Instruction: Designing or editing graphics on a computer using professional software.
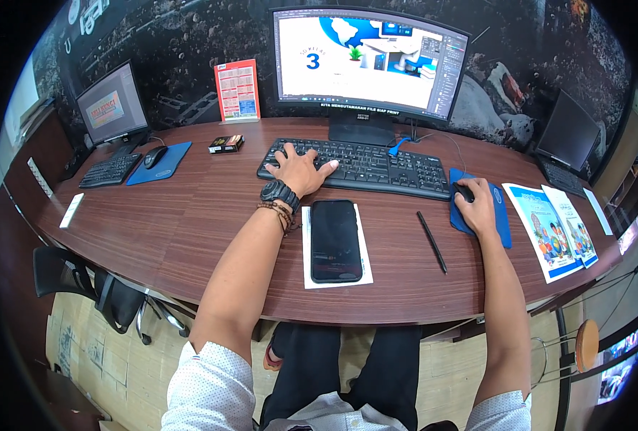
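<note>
My left hand (pixel 299 172) rests over the left part of a black keyboard (pixel 376 169), its fingers spread across the keys and its thumb stretched to the right. My right hand (pixel 480 210) is curled over a black computer mouse (pixel 465 192), which it partly hides, on a blue mouse pad (pixel 503 224). Behind the keyboard stands a large curved monitor (pixel 376 65), lit with design software showing a blue and white picture. Between my forearms a dark smartphone (pixel 335 241) lies on a white sheet (pixel 367 271). To its right is a black pen (pixel 432 242).
Illustrated booklets (pixel 545 233) lie right of the mouse pad. A calendar (pixel 238 92) and a small dark box (pixel 226 144) stand at back left. Farther left are a second monitor (pixel 114 108), keyboard (pixel 110 171) and mouse (pixel 155 157). At the far right stands another dark screen (pixel 567 135).
</note>
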`<state>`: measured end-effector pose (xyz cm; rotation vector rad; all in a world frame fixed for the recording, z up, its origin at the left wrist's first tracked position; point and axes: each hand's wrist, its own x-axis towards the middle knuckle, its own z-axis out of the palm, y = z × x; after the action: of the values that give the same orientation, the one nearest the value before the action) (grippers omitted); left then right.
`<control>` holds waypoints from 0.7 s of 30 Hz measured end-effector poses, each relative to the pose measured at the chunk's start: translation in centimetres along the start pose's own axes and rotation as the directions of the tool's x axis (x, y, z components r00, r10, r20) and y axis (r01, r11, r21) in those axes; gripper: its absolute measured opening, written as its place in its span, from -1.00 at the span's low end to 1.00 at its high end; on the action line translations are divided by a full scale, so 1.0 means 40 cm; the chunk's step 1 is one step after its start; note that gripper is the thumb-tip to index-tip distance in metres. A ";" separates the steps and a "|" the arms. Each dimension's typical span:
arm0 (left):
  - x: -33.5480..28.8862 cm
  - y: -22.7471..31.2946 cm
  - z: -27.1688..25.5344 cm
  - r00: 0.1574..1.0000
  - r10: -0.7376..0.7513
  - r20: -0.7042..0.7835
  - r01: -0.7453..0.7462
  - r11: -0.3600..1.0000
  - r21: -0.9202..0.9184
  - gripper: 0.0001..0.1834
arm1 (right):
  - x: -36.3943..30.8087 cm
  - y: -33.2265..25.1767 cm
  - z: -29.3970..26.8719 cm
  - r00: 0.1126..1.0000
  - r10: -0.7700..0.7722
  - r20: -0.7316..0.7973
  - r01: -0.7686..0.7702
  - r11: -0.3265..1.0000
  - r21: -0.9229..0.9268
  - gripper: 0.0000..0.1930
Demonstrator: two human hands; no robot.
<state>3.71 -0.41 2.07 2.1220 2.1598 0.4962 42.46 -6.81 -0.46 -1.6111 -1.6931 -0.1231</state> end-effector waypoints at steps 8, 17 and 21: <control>0.006 -0.071 0.017 0.967 -0.070 -0.246 0.069 0.998 -0.013 -0.04 | 0.001 -0.005 -0.001 1.000 -0.011 -0.003 0.011 1.000 -0.001 -0.67; 0.010 -0.090 0.005 0.962 -0.063 -0.265 0.052 0.997 -0.048 -0.12 | 0.000 0.008 -0.001 0.999 -0.029 -0.020 0.029 0.999 0.012 -0.67; 0.008 -0.092 0.002 0.965 -0.061 -0.256 0.053 0.998 -0.038 -0.14 | 0.001 0.011 0.004 1.000 -0.023 -0.022 0.023 1.000 0.006 -0.67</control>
<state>0.17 -0.07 1.04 2.0733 2.3186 0.8365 42.78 -6.60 -0.75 -1.5807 -1.6943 -0.1457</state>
